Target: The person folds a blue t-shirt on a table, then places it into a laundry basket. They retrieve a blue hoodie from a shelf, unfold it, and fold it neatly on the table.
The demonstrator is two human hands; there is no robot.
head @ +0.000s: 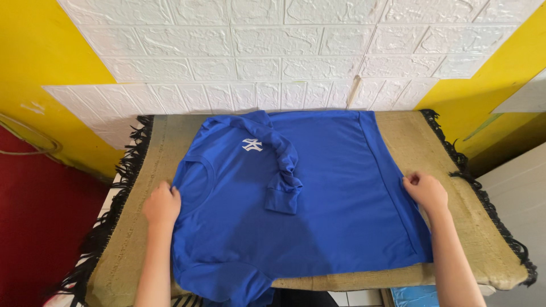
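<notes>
Before a white brick-pattern wall, a tan woven mat with black fringe [421, 142] covers our table, with bare mat on both sides. On it lies a blue short-sleeved shirt with a small white emblem [330, 193], one sleeve folded inward. Our left hand [161, 204] pinches the collar edge, and our right hand [426, 190] grips the hem edge.

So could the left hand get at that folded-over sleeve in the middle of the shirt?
Probably yes. The left hand rests at the blue shirt's collar edge, and only flat fabric lies between it and the folded sleeve. Nothing stands in the way.
</notes>
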